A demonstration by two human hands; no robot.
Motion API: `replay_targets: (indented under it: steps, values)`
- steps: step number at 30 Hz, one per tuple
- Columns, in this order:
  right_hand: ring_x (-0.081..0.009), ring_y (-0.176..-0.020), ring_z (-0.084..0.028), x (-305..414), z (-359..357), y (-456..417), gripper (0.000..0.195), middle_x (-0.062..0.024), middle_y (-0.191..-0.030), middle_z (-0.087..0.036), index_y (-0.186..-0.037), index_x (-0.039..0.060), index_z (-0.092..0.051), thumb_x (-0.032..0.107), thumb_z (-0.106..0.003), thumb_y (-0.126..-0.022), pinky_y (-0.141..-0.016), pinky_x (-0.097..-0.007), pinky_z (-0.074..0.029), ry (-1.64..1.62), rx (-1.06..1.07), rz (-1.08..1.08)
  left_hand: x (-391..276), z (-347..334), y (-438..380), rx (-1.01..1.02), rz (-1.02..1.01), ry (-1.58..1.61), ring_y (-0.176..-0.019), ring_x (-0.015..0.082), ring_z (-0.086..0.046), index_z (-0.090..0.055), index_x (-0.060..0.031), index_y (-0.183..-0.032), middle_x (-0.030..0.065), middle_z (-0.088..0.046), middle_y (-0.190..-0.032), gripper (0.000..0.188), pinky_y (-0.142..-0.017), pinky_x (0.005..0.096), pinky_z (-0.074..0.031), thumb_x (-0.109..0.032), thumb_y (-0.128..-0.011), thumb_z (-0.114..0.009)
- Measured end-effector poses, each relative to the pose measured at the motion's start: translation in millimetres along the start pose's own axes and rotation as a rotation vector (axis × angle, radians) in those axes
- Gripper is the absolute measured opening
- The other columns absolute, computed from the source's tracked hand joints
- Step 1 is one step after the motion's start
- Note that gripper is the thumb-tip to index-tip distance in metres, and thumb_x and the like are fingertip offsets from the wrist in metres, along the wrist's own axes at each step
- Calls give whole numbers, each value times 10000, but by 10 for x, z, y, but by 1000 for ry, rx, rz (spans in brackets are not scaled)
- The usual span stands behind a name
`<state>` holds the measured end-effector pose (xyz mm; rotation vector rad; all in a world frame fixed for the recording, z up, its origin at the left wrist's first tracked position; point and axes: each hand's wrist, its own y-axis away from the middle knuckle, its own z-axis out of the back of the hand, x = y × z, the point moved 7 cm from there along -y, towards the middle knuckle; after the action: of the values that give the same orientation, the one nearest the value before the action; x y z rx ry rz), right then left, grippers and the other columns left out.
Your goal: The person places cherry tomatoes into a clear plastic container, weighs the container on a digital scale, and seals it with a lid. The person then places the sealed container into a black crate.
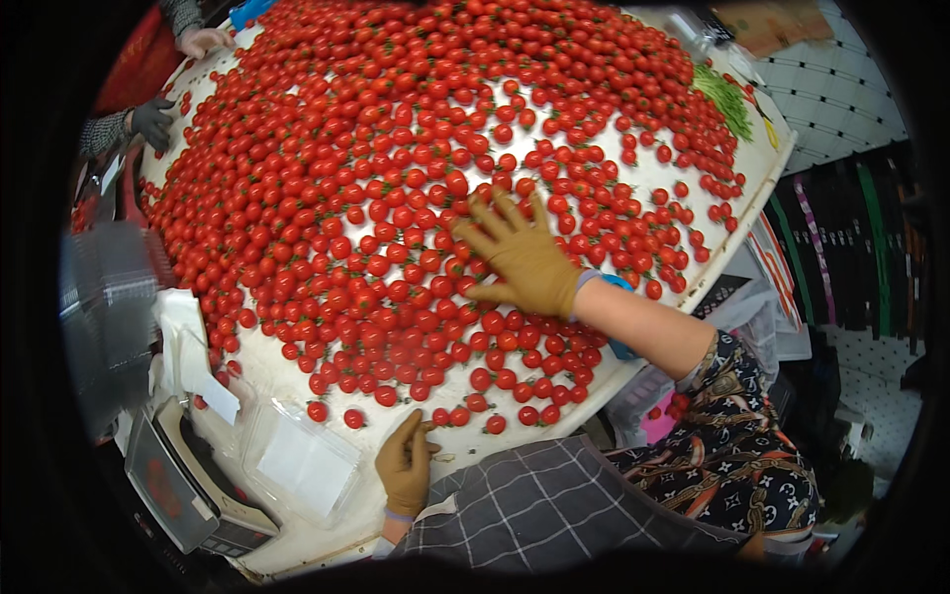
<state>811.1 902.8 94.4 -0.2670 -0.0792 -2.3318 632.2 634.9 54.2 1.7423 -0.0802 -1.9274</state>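
A broad layer of red cherry tomatoes, many with green calyxes, covers most of the white tabletop. My right hand, in a tan glove, lies palm down with spread fingers over the tomatoes near the middle. It hides those directly beneath it. Close to the front edge, my left hand, gloved alike, has its fingers partly curled beside a few loose tomatoes. Its palm side is hidden, so whether it holds anything small does not show. A clear plastic clamshell tray with a white pad rests left of it.
Front left stands a digital scale, with stacked clear plastic containers behind it. Another person's bare hand and dark-gloved hand are at the far left edge. Green stalks lie far right. A blue object sits under my right forearm.
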Motion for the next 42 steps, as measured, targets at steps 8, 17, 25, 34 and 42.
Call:
replay_targets:
  steps: [8, 17, 25, 34, 42]
  values:
    - [-423, -1434, -262, 642, -103, 470, 852, -163, -1560, -318, -1511, 104, -340, 576, -627, -863, -1140, -651, -169, -189, 48, 57, -27, -12, -35, 36, 174, 78, -763, 110, -658, -579, 12, -1290, 118, -700, -1047, 305, -684, 224, -521, -95, -1007, -548]
    - [-377, -1421, -317, 1056, 19, 1222, 680, -116, -1510, -415, -1443, 151, -473, 488, -641, -877, -1162, -607, -143, -221, 133, 48, -172, -28, 91, 26, 81, 148, -925, 176, -673, -594, 44, -1277, 167, -697, -1102, 304, -794, 270, -540, -56, -993, -552]
    - [-387, -1427, -312, 1104, 139, 1158, 681, -110, -1521, -409, -1445, 147, -473, 449, -672, -868, -1170, -577, -195, -199, 78, 36, -359, -98, 101, 57, -6, -23, -880, 125, -660, -519, -33, -1408, 119, -702, -1036, 445, -740, 273, -551, -44, -967, -575]
    - [-390, -1349, -423, 865, 226, 896, 535, -135, -1422, -515, -1329, 85, -575, 271, -698, -843, -1114, -531, -323, -283, -31, 76, -245, -78, 192, 157, 124, 84, -860, 132, -672, -515, -48, -1408, 123, -702, -1042, 417, -786, 274, -570, -69, -992, -548]
    - [-415, -1370, -386, 805, 60, 888, 525, -149, -1422, -506, -1323, 79, -582, 279, -697, -851, -1121, -536, -309, -206, -9, 60, -115, 29, 185, 36, 193, 307, -933, 145, -674, -487, -40, -1421, 117, -685, -1134, 411, -832, 250, -525, -112, -1018, -517]
